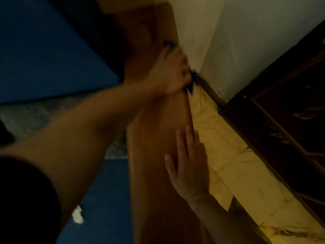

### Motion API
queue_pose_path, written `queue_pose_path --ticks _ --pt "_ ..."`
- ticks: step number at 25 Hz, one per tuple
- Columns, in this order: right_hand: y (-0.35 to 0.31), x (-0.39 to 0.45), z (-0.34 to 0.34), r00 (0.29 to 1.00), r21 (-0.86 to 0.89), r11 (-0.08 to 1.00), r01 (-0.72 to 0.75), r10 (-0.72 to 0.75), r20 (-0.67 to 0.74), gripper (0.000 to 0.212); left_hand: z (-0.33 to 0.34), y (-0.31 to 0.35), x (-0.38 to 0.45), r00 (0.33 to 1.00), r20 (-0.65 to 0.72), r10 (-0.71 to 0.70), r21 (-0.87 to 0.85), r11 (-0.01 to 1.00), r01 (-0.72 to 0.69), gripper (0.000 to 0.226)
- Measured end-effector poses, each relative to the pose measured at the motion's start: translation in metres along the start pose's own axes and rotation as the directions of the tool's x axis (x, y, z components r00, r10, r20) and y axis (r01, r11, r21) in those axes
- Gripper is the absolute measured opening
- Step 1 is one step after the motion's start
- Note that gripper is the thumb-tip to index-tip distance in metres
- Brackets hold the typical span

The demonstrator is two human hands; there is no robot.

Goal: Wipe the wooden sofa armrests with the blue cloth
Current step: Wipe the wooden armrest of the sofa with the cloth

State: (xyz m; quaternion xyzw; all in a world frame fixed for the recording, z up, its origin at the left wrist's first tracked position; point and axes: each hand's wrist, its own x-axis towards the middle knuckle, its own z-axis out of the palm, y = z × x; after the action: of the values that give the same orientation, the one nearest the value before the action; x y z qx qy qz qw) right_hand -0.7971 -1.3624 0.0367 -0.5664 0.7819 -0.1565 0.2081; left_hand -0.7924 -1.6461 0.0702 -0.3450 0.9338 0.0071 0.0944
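Both arms reach forward.
The left hand (168, 73) looks closed, though blurred; the right hand (189, 166) lies flat, fingers (181, 143) extended.

a pale wall (228, 32) meets yellowish marble floor (237, 164) beside a dark wooden door (290, 103)

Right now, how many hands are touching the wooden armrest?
2. The left hand presses the blue cloth on the wooden armrest near the wall; the right hand lies flat nearer the camera.
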Motion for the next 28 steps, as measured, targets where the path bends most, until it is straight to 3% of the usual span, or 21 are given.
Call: queue_pose_path --ticks 2,5,7,8,9,10,11,12,13,14,16,20,22,24,26,28 --pt "-0.007 0.004 0.003 1.000 -0.007 1.000 0.025 -0.025 -0.002 0.071 -0.002 -0.020 0.038 0.962 -0.066 -0.266 -0.218 0.944 0.246 0.053" --pt "0.005 0.007 0.007 0.998 0.059 0.996 0.060 -0.060 -0.004 0.068 0.014 -0.003 0.038 0.941 0.085 -0.329 -0.444 0.832 0.331 0.048" --pt "0.018 0.007 -0.006 0.997 0.384 0.922 0.038 -0.012 -0.070 0.064 0.012 0.027 -0.008 0.972 0.021 -0.233 -0.288 0.930 0.229 0.062" --pt "0.020 0.003 -0.014 0.991 0.591 0.807 0.006 0.075 -0.111 0.062 0.010 0.044 -0.037 0.986 -0.039 -0.165 -0.201 0.967 0.154 0.063" --pt "0.011 -0.005 -0.016 0.979 0.729 0.679 -0.088 0.192 -0.061 0.060 0.014 0.064 -0.071 0.996 -0.046 -0.079 -0.123 0.990 0.073 0.059" --pt "0.002 -0.008 -0.023 0.954 0.762 0.610 -0.218 0.296 0.036 0.058 0.022 0.091 -0.109 1.000 -0.006 0.021 -0.104 0.994 -0.022 0.052" --pt "-0.008 -0.013 -0.026 0.872 0.706 0.561 -0.432 0.461 0.167 0.058 0.029 0.125 -0.152 0.992 0.051 0.117 -0.121 0.986 -0.110 0.046" --pt "-0.005 -0.024 -0.028 0.758 0.603 0.540 -0.587 0.628 0.176 0.061 0.030 0.167 -0.201 0.968 0.134 0.210 -0.160 0.969 -0.188 0.043" --pt "0.005 -0.032 -0.029 0.753 0.484 0.601 -0.636 0.622 0.217 0.061 0.034 0.207 -0.250 0.914 0.250 0.319 -0.174 0.943 -0.282 0.041" --pt "0.012 -0.039 -0.037 0.815 0.514 0.633 -0.579 0.470 0.340 0.057 0.040 0.243 -0.300 0.849 0.315 0.425 -0.158 0.905 -0.394 0.039" --pt "0.028 -0.072 -0.053 0.875 0.675 0.563 -0.476 0.228 0.427 0.052 0.054 0.285 -0.364 0.786 0.365 0.500 -0.159 0.865 -0.476 0.037" --pt "0.038 -0.185 -0.027 0.884 0.334 0.865 -0.376 0.226 0.409 0.072 0.083 0.290 -0.438 0.833 0.208 0.513 -0.083 0.857 -0.508 0.055" --pt "0.039 -0.238 -0.015 0.922 0.101 0.975 -0.198 0.150 0.356 0.077 0.091 0.276 -0.472 0.908 0.150 0.390 -0.176 0.915 -0.364 0.065" --pt "0.046 -0.255 -0.014 0.946 -0.065 0.996 -0.062 0.080 0.315 0.077 0.094 0.266 -0.493 0.985 0.128 0.113 -0.256 0.963 -0.077 0.063" --pt "0.033 -0.256 -0.014 0.956 -0.169 0.985 0.027 0.024 0.291 0.074 0.091 0.257 -0.486 0.974 0.134 -0.182 -0.322 0.922 0.216 0.059" --pt "0.017 -0.241 -0.010 0.961 -0.214 0.971 0.103 -0.041 0.274 0.069 0.087 0.241 -0.460 0.926 0.156 -0.344 -0.362 0.852 0.378 0.057"
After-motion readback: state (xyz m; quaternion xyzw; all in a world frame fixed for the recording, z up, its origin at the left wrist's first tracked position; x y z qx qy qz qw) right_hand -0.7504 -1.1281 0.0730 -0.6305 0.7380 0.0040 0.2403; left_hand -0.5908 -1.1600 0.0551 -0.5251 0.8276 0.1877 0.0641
